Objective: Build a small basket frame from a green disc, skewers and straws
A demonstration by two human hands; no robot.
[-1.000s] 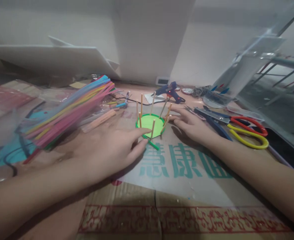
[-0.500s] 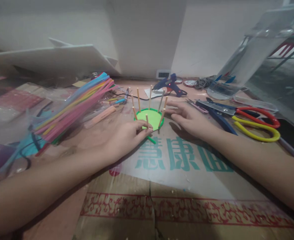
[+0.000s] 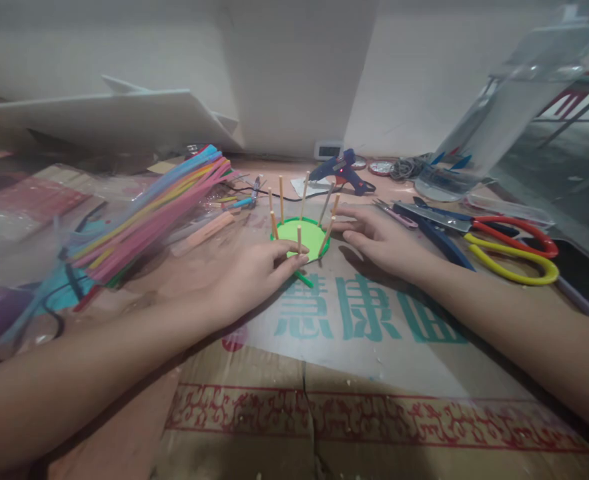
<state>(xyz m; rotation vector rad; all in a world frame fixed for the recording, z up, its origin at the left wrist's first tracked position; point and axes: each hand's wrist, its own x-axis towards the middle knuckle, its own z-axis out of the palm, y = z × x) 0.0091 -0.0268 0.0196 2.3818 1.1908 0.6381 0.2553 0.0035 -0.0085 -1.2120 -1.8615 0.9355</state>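
Observation:
A bright green disc point(image 3: 304, 233) lies on the work surface, with a darker green rim and several thin wooden sticks standing up around its edge. At its near edge my left hand point(image 3: 269, 267) is closed, thumb and forefinger pinched round the foot of the front wooden stick point(image 3: 299, 239). From under those fingertips a short green strip point(image 3: 303, 279) sticks out toward me. My right hand point(image 3: 374, 237) rests to the right of the disc, fingers stretched and apart, holding nothing. Its fingertips are close to the right-hand sticks; whether they touch is unclear.
Colourful fuzzy stems point(image 3: 159, 213) lie in a bundle at left. A blue glue gun point(image 3: 344, 170) with a red light sits behind the disc. To the right are scissors point(image 3: 514, 267) with red and yellow handles, dark blue pliers point(image 3: 439, 237) and a tall clear container point(image 3: 484, 127).
The whole view has shifted very slightly. Both hands keep their places around the disc, the left still pinching at the front stick.

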